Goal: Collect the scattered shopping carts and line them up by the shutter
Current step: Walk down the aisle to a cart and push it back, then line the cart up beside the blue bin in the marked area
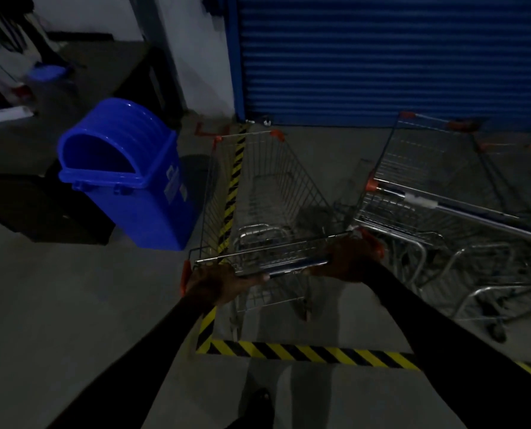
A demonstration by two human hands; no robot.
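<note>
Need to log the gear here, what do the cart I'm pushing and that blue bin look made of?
Cart: thin wire grid with a silvery sheen, likely plated steel; orange corner caps look plastic. Blue bin: glossy moulded ribbed lid, probably plastic.

Cart between bin and second cart.

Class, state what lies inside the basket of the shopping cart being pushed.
The shopping cart basket shows only bare wire and floor beneath. Both hands cover part of its handle.
</note>
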